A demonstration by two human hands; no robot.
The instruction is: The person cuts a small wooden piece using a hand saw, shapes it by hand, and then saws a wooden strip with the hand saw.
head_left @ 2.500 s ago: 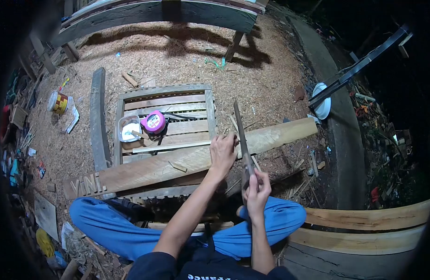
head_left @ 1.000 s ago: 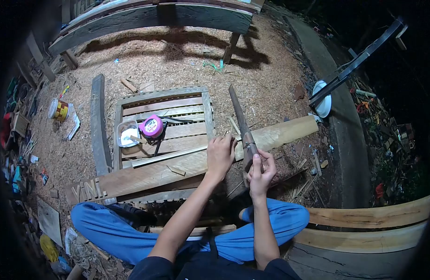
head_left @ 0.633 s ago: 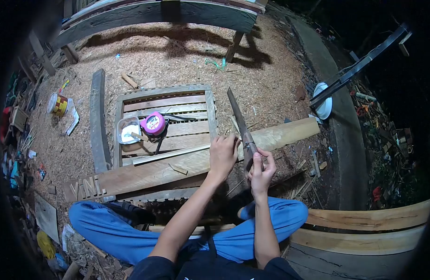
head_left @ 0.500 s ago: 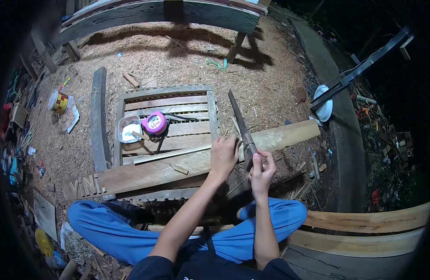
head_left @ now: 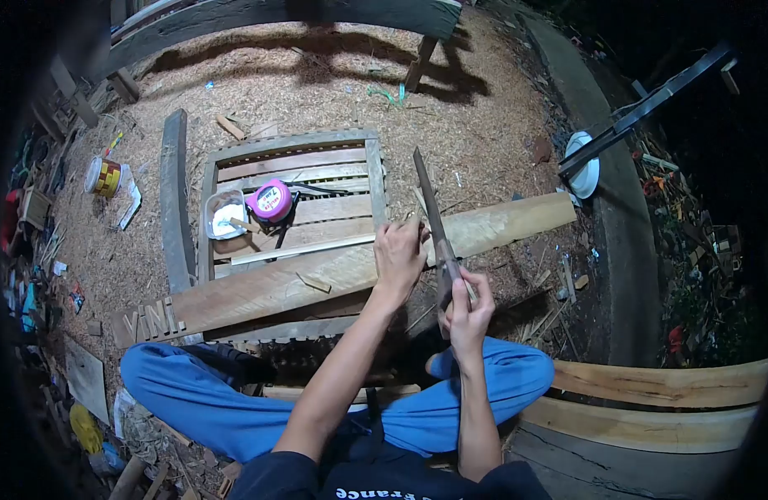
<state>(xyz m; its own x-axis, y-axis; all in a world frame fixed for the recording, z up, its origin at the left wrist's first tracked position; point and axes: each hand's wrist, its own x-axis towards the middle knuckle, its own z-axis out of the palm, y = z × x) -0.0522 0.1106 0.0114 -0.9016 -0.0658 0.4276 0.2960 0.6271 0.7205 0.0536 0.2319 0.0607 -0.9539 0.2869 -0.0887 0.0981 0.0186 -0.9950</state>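
Note:
My left hand (head_left: pixel 400 252) is closed on a thin wood strip (head_left: pixel 309 249), pressed down on the long plank (head_left: pixel 342 271). Just right of it a long dark blade-like tool (head_left: pixel 430 196) crosses the plank, pointing away from me. My right hand (head_left: pixel 469 312) is wrapped round the near end of this tool. A short wood piece (head_left: pixel 314 283) lies on the plank, and small wooden letters (head_left: pixel 155 320) stand out at its left end. Behind the plank, a pink tape measure (head_left: pixel 271 202) and a plastic tub of white stuff (head_left: pixel 226 215) rest on the slatted frame (head_left: pixel 372 179).
A dark beam (head_left: pixel 175 200) lies left of the frame, near a yellow-and-red container (head_left: pixel 103 177). At the back stands a wooden bench (head_left: pixel 284 27). A white basin (head_left: pixel 582 167) is at the right, and boards (head_left: pixel 650 423) lie at the lower right.
Compared with 2.5 seconds ago, my right hand and the tool have shifted slightly, and the tool leans a little differently. My left hand keeps its place on the plank. The view has tilted slightly.

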